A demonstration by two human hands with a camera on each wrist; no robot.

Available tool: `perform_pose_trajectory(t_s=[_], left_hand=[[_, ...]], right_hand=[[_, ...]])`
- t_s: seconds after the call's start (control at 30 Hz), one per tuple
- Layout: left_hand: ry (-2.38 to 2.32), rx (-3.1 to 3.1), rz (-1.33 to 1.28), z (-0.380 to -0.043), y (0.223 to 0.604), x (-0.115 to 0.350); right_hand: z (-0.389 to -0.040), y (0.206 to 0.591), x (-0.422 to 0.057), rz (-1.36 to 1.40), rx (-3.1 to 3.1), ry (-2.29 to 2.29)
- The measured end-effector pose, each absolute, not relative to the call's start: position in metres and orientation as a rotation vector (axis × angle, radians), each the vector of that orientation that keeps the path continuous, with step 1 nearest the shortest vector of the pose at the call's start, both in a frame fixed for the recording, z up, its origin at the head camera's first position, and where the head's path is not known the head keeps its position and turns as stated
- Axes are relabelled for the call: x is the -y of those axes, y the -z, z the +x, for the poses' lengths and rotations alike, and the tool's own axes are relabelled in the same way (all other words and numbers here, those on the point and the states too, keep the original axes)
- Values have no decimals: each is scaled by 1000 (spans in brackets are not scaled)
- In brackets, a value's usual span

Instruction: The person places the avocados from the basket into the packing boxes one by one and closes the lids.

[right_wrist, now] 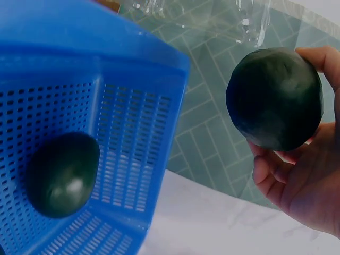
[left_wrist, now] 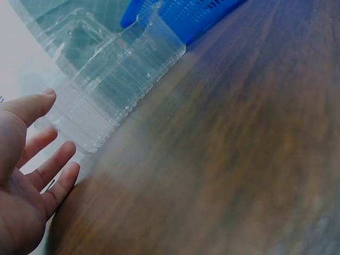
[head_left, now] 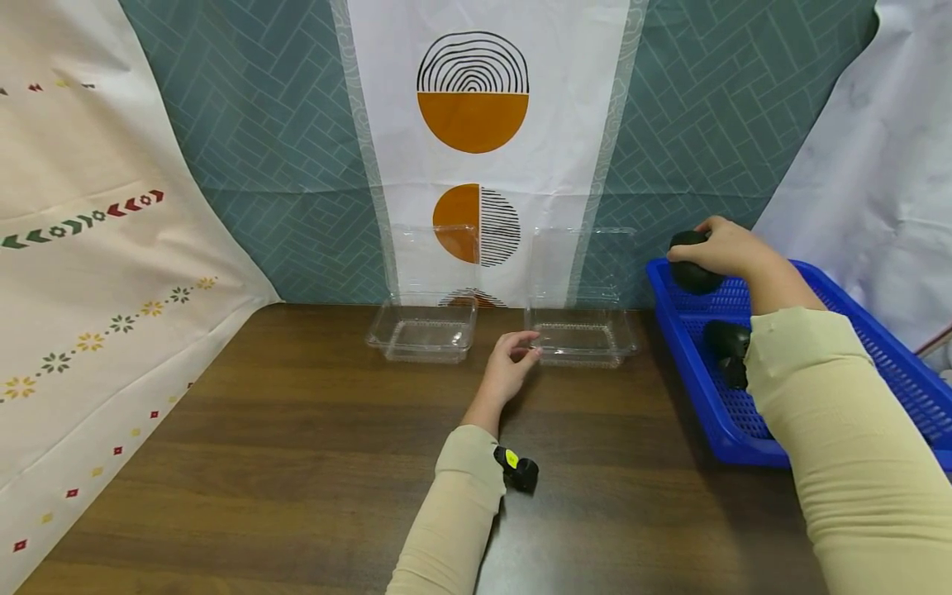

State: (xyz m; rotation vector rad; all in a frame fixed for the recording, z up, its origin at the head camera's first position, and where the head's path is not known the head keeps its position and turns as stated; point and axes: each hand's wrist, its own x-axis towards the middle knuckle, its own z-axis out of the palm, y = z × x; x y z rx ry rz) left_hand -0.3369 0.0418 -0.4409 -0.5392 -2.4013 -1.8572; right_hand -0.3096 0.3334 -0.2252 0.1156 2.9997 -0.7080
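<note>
In the head view my right hand (head_left: 732, 246) grips a dark green avocado (head_left: 697, 268) above the far left corner of a blue basket (head_left: 717, 430). The right wrist view shows thumb and fingers curled round this avocado (right_wrist: 273, 101). Another avocado (right_wrist: 64, 175) lies in the basket. My left hand (head_left: 509, 372) is at the near left edge of the right clear plastic clamshell (head_left: 580, 357), its fingers spread and relaxed in the left wrist view. Whether its fingertips touch the clamshell (left_wrist: 127, 79) I cannot tell. The clamshell's lid stands raised.
A second clear clamshell (head_left: 427, 351), lid also raised, stands to the left on the brown table (head_left: 297, 463). Patterned cloth (head_left: 476, 165) hangs along the table's back edge. More dark items (head_left: 727, 340) lie in the basket, partly behind my right sleeve.
</note>
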Motion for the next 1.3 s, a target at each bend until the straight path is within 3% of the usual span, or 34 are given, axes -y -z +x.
perform_pose_trajectory(t_s=[1.3], left_hand=[[1840,2383,-545,-336,441,-42]], right_hand=[[-327,243,-289,171,-2995,743]])
